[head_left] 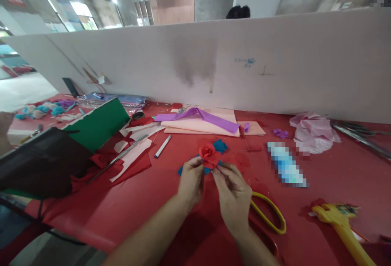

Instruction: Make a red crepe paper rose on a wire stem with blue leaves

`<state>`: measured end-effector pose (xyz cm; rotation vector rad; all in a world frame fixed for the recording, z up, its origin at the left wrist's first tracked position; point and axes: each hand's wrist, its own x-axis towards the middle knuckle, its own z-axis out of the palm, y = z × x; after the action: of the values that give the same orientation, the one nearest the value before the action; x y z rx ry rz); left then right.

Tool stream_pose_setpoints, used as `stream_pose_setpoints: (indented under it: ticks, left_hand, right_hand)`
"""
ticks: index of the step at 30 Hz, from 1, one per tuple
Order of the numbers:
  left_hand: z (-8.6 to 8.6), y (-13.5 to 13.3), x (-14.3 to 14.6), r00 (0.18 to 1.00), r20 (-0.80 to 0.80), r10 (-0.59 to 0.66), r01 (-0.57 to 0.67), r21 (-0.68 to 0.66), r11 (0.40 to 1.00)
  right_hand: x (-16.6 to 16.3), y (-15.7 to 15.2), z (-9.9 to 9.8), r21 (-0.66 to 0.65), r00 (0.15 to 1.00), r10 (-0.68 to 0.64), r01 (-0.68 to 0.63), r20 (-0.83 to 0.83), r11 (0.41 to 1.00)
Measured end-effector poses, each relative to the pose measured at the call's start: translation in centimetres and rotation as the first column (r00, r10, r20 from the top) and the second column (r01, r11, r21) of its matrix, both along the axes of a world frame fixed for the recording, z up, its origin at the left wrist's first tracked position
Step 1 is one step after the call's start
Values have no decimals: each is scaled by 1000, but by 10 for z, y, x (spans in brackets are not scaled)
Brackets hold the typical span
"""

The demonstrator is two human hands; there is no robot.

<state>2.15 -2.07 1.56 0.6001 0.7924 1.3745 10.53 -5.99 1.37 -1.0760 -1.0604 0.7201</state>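
A small red paper rose (208,154) with blue paper petals (220,146) behind it is held just above the red table (128,217). My left hand (191,182) pinches its left underside with the fingers closed. My right hand (233,194) pinches the lower right edge of the red paper, fingers closed too. Both hands meet at the flower's base, near the table's middle.
Yellow-handled scissors (270,215) lie right of my right wrist, and a yellow glue gun (342,225) at the far right. Pink and purple paper sheets (201,121), a green sheet (99,123), a black bag (42,162), a marker (163,146), pink tissue (313,131). A white partition wall (275,62) runs behind.
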Motion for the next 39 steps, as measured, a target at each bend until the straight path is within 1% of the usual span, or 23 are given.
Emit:
stream_pose_setpoints:
  ticks: [1, 3, 4, 6, 10, 14, 19, 22, 24, 32, 39]
  left_hand:
    - [0, 2, -1, 997, 44, -56, 58, -48, 997]
    - [-1, 7, -5, 981, 140, -131, 150, -139, 979]
    - [-2, 8, -7, 973, 183, -143, 175, -175, 969]
    - [-6, 11, -10, 958, 247, -145, 202, -225, 953]
    - [-9, 11, -11, 946, 277, -166, 241, -264, 934]
    - [-6, 10, -10, 951, 250, -185, 253, -276, 927]
    - [-4, 11, -11, 961, 188, -203, 258, -341, 904]
    - [-7, 12, -11, 967, 188, -171, 235, -405, 884]
    - [-8, 13, -11, 969, 192, -156, 226, -429, 874]
    - [-4, 12, -11, 976, 152, -155, 208, -451, 868]
    - [1, 13, -13, 978, 102, -183, 209, -433, 877]
  right_hand:
    - [2, 3, 1, -23, 993, 54, -57, -108, 998]
    - [5, 9, 0, -49, 942, 130, -152, -310, 987]
    - [6, 12, -1, -64, 913, 150, -188, -380, 980]
    - [9, 17, -3, -106, 877, 171, -243, -449, 964]
    - [12, 22, -6, -160, 873, 202, -299, -443, 941]
    - [13, 22, -3, -198, 860, 213, -335, -463, 921]
    - [14, 23, 1, -236, 804, 180, -368, -567, 899]
    - [15, 25, 0, -258, 755, 156, -400, -637, 880]
    - [16, 26, -1, -276, 738, 142, -413, -660, 868]
    - [17, 28, -2, -325, 740, 100, -408, -665, 853]
    - [18, 27, 1, -329, 752, 138, -435, -645, 838]
